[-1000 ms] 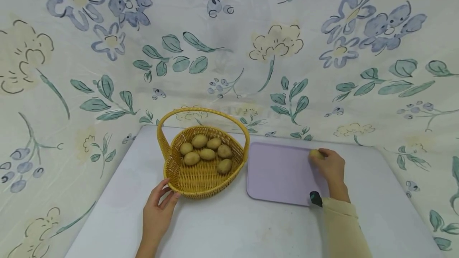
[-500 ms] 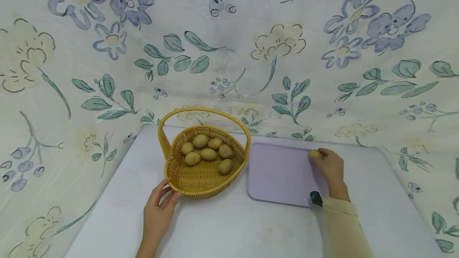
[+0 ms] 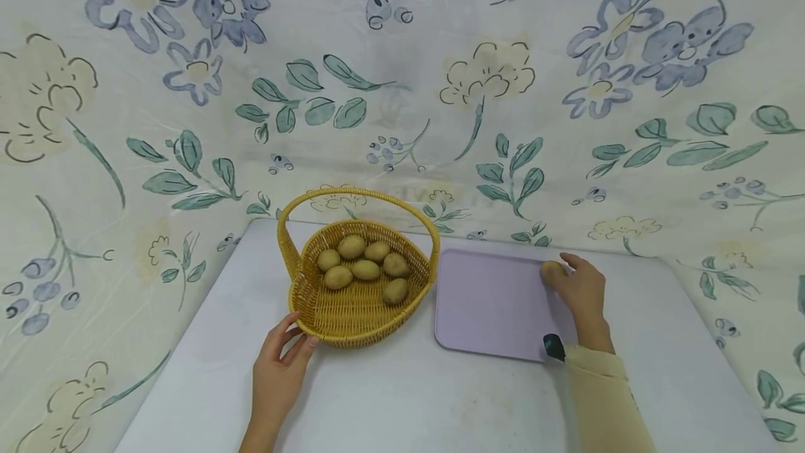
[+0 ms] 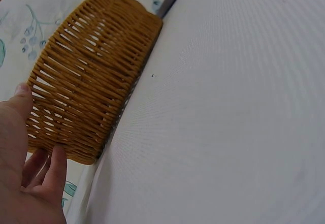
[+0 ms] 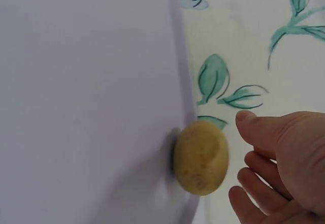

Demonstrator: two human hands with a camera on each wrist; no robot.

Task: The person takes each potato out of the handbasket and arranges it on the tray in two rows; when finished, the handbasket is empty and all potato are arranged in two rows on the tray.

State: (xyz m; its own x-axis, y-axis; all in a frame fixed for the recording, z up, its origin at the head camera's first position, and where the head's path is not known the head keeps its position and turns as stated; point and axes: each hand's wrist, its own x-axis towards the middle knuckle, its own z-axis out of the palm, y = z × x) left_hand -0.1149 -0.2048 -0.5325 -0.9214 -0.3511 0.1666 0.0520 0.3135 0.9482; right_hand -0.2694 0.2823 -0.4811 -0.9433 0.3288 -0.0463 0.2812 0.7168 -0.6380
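A yellow wicker basket with a tall arched handle stands left of centre, with several potatoes inside. My left hand holds the basket's near left end between thumb and fingers; in the left wrist view the thumb lies at the rim and the fingers against the woven side. One potato rests at the far right corner of the lilac tray. Beside it is my right hand; the right wrist view shows its fingers loosely bent, apart from the potato and holding nothing.
The tray lies flat just right of the basket on a white table. A floral cloth hangs behind the table and along its sides. A small black object sits at the right sleeve's cuff, over the tray's near right corner.
My right hand has let go of the potato; its fingers have lifted and drawn away to the right, and the potato stays at the tray's corner. The left hand and basket have not moved.
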